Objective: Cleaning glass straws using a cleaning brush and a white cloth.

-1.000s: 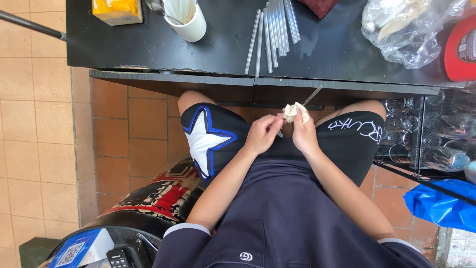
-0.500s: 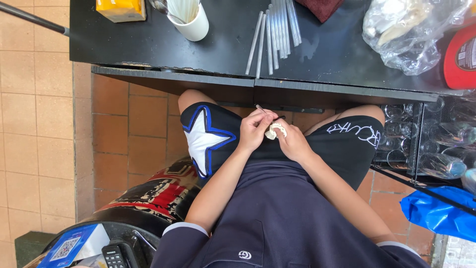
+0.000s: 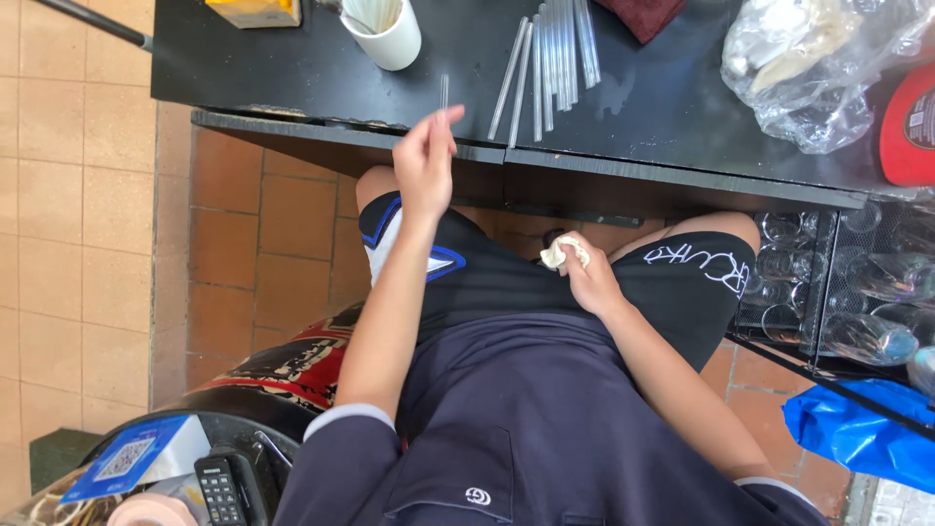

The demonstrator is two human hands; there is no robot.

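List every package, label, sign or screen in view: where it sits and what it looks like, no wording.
Yellow carton: black table's far left edge, boxy, cut off by the frame.
Clear plastic bag: table's right end, crumpled, pale contents.
Red lid with label: far right, round, small white and black label.
Blue code sign: bottom left, tilted, blue with a white square code.
Calculator: beside the sign, black with white keys.
Blue plastic bag: floor, lower right, crumpled.

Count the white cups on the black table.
1. The white ceramic cup stands near the far edge of the black table, left of the clear plastic tubes, beyond the raised left hand. Others may sit outside the frame.
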